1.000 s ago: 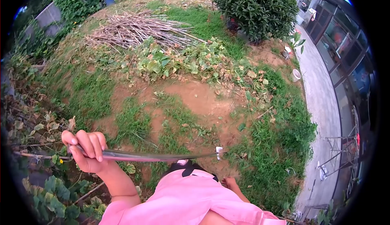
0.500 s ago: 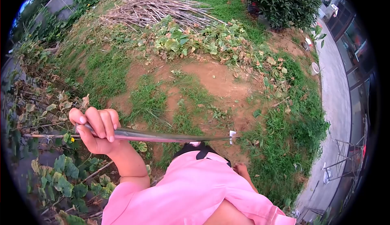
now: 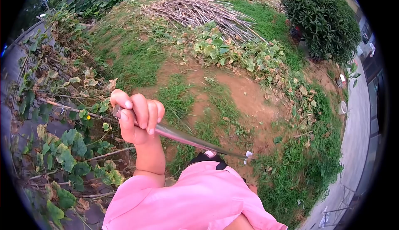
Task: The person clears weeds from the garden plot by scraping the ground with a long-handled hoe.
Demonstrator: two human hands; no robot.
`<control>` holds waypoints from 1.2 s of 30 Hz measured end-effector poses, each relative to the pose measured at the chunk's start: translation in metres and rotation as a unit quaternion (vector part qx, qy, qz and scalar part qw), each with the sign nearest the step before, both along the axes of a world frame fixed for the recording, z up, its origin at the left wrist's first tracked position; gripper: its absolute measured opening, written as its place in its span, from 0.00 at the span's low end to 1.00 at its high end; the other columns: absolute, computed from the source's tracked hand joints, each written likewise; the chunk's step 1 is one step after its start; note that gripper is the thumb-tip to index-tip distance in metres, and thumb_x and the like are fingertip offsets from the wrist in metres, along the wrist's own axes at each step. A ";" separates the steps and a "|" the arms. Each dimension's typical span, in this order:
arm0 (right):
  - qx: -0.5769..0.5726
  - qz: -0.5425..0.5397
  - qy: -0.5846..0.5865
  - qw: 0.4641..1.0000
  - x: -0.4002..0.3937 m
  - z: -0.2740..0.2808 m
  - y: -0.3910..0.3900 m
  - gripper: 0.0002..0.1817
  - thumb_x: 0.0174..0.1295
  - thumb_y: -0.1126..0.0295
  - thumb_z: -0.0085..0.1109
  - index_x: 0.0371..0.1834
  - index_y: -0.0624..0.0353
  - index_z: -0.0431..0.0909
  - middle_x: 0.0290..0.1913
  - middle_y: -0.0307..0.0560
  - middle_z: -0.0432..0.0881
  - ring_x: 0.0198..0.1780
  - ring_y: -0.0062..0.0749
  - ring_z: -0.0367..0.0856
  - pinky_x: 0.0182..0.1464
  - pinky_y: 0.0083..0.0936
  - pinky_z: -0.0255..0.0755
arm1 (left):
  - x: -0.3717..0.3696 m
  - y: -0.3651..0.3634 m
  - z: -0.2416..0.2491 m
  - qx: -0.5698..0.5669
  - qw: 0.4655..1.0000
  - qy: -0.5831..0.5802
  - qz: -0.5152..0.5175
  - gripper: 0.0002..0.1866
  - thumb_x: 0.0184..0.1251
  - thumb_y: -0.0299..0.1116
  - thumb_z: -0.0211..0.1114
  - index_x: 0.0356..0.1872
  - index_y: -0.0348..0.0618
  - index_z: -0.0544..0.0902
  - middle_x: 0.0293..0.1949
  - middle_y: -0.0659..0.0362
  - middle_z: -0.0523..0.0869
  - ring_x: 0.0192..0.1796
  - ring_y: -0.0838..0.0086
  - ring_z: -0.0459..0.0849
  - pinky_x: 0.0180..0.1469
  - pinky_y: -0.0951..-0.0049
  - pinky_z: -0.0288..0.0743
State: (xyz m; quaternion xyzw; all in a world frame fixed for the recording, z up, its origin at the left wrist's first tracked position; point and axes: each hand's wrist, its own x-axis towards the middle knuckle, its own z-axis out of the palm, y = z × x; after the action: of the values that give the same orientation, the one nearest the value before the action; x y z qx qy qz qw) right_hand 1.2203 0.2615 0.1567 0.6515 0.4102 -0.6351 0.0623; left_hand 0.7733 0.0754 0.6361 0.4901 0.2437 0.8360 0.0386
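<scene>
My left hand (image 3: 139, 115) is raised at the left of the view, its fingers closed around the upper end of a long, shiny metal pole (image 3: 195, 140). The pole slants down to the right, past my waist towards the ground. A small pale piece (image 3: 248, 157) shows at its lower end, over bare soil and grass. Close to the left hand, a yellow flower (image 3: 88, 117) and leafy vines stand behind it. Of my right arm, only a sliver of skin (image 3: 252, 187) shows beside the pink shirt (image 3: 183, 196); the fingers are hidden.
Vines on thin sticks (image 3: 68, 105) fill the left side. Ahead lie bare soil (image 3: 249, 99), wilting leafy plants (image 3: 245, 55) and a heap of dry stalks (image 3: 199, 12). A round bush (image 3: 320, 20), a white bucket (image 3: 342, 108) and a concrete path (image 3: 357, 118) are at the right.
My left hand has shifted right and slightly up in view, and the pole now slants more steeply. The garden has shifted right as the view turned; less of the right arm shows.
</scene>
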 end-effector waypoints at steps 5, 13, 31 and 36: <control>0.000 -0.046 0.007 0.999 -0.002 0.006 0.003 0.08 0.59 0.72 0.51 0.40 0.59 0.67 0.29 0.46 0.76 0.23 0.32 0.76 0.18 0.26 0.68 | -0.001 -0.001 0.000 0.002 1.000 -0.012 0.000 0.08 0.70 0.38 0.48 0.38 0.47 0.62 0.15 0.66 0.66 0.10 0.82 0.65 0.19 0.78 0.60; 0.004 -0.079 0.008 0.997 -0.003 0.010 0.003 0.07 0.59 0.74 0.51 0.39 0.60 0.66 0.28 0.47 0.76 0.22 0.34 0.76 0.18 0.26 0.71 | -0.001 -0.002 -0.001 0.002 1.000 -0.007 -0.005 0.08 0.71 0.38 0.47 0.38 0.46 0.62 0.15 0.67 0.67 0.11 0.83 0.66 0.21 0.78 0.64; 0.012 -0.065 0.014 0.998 -0.005 0.011 -0.005 0.05 0.58 0.75 0.51 0.36 0.60 0.68 0.27 0.47 0.77 0.21 0.34 0.77 0.18 0.27 0.71 | -0.002 -0.007 -0.003 0.002 1.000 -0.006 0.004 0.08 0.71 0.38 0.47 0.37 0.47 0.62 0.15 0.67 0.66 0.12 0.83 0.66 0.21 0.78 0.63; 0.019 -0.043 0.007 0.999 -0.006 0.009 -0.008 0.05 0.58 0.74 0.51 0.36 0.60 0.68 0.28 0.48 0.77 0.22 0.35 0.77 0.19 0.28 0.72 | -0.003 -0.012 -0.005 0.002 1.000 -0.013 0.009 0.08 0.71 0.38 0.47 0.37 0.46 0.63 0.15 0.67 0.66 0.12 0.83 0.67 0.20 0.78 0.63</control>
State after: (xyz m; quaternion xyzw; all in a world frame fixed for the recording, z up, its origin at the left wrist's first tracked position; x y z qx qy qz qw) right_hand 1.2146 0.2531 0.1661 0.6653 0.3946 -0.6335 0.0201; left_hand 0.7708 0.0639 0.6315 0.4774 0.2455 0.8430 0.0331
